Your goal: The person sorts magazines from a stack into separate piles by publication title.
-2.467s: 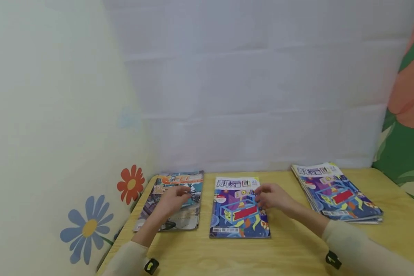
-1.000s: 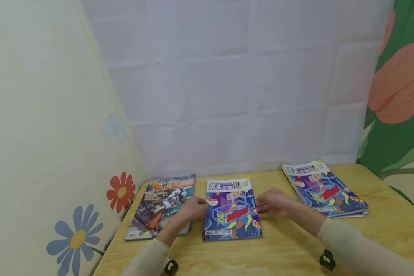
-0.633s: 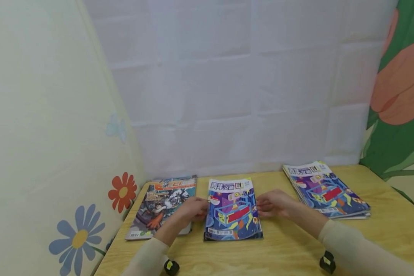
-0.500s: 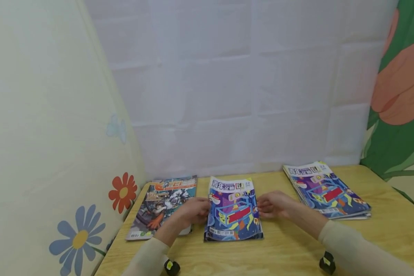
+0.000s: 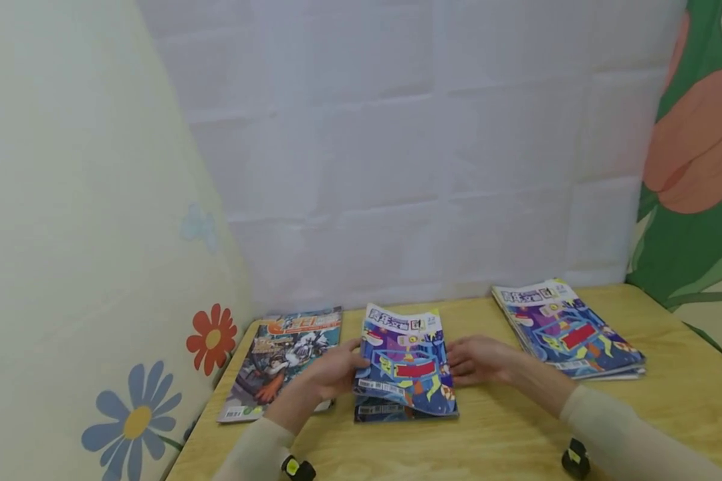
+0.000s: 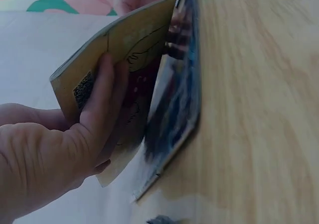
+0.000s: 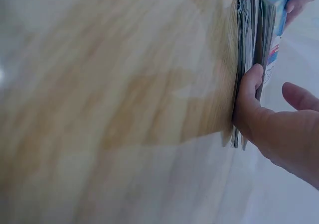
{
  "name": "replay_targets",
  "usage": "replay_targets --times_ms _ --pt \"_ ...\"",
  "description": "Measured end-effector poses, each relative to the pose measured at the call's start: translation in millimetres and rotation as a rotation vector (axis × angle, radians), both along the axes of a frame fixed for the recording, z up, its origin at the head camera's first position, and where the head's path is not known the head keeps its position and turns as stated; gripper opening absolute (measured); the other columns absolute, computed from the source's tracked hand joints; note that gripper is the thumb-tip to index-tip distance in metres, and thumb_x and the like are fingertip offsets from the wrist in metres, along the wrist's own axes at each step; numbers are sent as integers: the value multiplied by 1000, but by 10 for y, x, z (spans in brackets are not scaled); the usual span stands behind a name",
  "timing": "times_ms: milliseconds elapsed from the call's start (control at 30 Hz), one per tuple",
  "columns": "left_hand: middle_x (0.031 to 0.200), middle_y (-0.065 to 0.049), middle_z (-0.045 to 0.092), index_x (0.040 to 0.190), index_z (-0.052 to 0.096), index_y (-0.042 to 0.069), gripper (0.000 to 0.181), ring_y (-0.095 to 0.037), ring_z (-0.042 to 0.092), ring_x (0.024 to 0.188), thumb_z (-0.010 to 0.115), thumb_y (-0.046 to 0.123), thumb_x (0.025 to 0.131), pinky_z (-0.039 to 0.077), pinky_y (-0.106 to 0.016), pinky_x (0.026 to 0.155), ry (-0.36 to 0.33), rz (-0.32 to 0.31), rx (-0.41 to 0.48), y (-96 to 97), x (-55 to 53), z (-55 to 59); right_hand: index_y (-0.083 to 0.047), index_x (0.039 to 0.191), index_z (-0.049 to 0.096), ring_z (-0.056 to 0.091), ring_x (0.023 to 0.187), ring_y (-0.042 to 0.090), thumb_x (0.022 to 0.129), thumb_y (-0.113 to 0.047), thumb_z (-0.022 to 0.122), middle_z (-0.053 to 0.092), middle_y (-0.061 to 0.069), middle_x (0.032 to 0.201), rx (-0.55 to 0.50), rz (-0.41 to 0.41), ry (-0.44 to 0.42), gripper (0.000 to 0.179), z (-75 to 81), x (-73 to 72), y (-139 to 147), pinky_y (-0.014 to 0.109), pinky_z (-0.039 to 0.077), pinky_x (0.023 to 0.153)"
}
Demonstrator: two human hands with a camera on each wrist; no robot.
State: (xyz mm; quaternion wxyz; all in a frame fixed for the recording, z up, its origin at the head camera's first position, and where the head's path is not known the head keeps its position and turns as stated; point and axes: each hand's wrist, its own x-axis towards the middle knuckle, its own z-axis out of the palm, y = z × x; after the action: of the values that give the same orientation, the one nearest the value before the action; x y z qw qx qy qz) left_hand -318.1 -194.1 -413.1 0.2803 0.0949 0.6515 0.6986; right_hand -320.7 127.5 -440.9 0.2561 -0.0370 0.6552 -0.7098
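Note:
In the head view a purple-blue magazine [image 5: 404, 357] lies tilted over another magazine [image 5: 382, 409], its left side raised. My left hand [image 5: 335, 369] grips that raised side, thumb on the cover. From the left wrist view, the fingers of my left hand [image 6: 60, 139] spread under the yellowish back cover [image 6: 144, 45], above the lower magazine [image 6: 184, 94]. At the right edge, my right hand [image 5: 481, 361] touches the magazines. The right wrist view has a fingertip of my right hand [image 7: 279, 127] at the gap between page edges [image 7: 269, 22]; its thumb stands apart.
Left of the middle lies a magazine with an orange title [image 5: 277, 367], partly behind my left forearm. A stack of magazines with a matching purple cover [image 5: 568, 334] sits at the right. The wooden table [image 5: 433, 447] meets a white cloth backdrop [image 5: 361, 200] and a flower-painted wall [image 5: 96, 234].
Both hands have come in to the middle magazines' sides. The left hand has taken hold of the top one and lifted its left side, uncovering the lower magazine's front edge.

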Motion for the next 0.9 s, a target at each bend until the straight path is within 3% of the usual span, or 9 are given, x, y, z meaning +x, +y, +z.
replay_targets --times_ms 200,400,500,733,900 --pt "123 -19 64 161 7 5 67 -27 68 104 43 0 105 56 -43 89 60 45 58 -61 2 170 2 156 24 65 108 36 100 -9 55 65 23 123 -81 54 -7 64 22 -17 17 50 54 92" --pt "122 -17 66 162 10 9 68 -26 69 102 44 -3 105 58 -41 85 64 75 162 -11 -60 290 -22 163 15 59 119 39 104 -17 54 50 24 142 -227 42 0 71 146 -8 46 61 45 100" --pt "125 -19 65 162 9 11 69 -29 68 105 44 -4 105 57 -41 87 44 74 200 42 -75 286 -29 165 6 57 120 39 104 -12 53 41 26 149 -277 39 8 78 218 24 66 65 40 104" --pt "137 -25 56 162 12 19 71 -37 63 116 47 -2 104 54 -48 92 43 85 263 176 -102 295 -32 164 -4 57 121 30 96 13 39 18 29 162 -408 44 52 93 316 65 180 46 44 105" --pt "140 -24 53 161 13 23 72 -36 62 116 46 -2 103 53 -47 93 5 73 320 308 -111 275 -32 164 -6 38 141 39 92 20 35 4 28 165 -477 49 61 98 297 92 310 47 37 112"
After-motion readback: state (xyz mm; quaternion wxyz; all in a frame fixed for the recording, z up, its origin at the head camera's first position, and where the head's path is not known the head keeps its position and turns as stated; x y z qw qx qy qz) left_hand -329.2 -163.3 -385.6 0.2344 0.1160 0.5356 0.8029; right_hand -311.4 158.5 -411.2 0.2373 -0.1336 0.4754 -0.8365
